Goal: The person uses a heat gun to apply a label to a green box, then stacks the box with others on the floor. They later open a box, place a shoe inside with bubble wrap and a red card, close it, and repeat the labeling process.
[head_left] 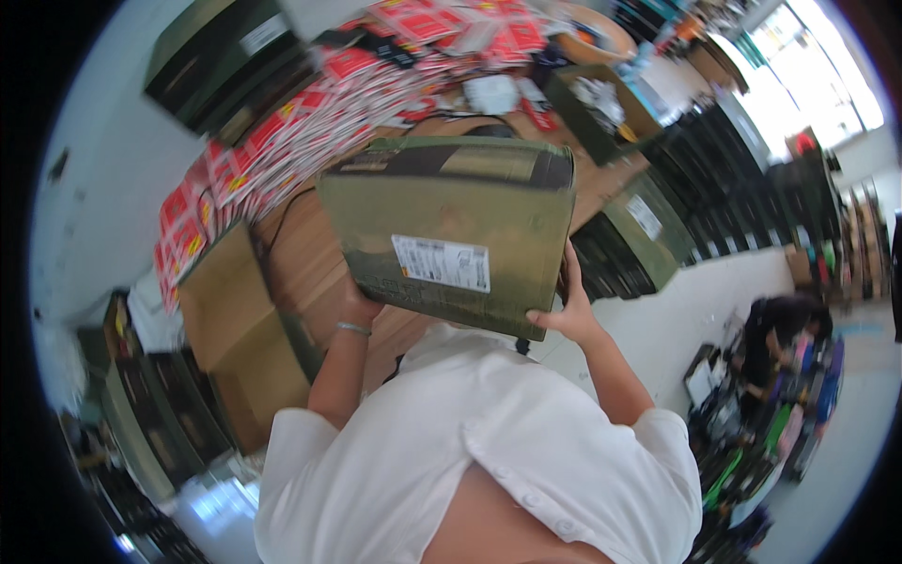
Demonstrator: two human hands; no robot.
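Note:
A large olive-green cardboard box [460, 211] is held up in front of me, over the near part of the wooden table. Its broad side faces me and carries a white printed label [442, 263]. My left hand [361, 303] grips the lower left of the box, its fingers mostly hidden behind it. On the lower right corner, my right hand [570, 310] holds on, with the thumb on the facing side and the other fingers around the edge. The box is slightly tilted.
Red-and-white packets [310, 132] lie heaped along the back and left of the table [299, 246]. An open carton [240, 329] stands at my left. Green boxes [639, 226] are stacked at the right. A person [785, 338] crouches on the floor among goods further right.

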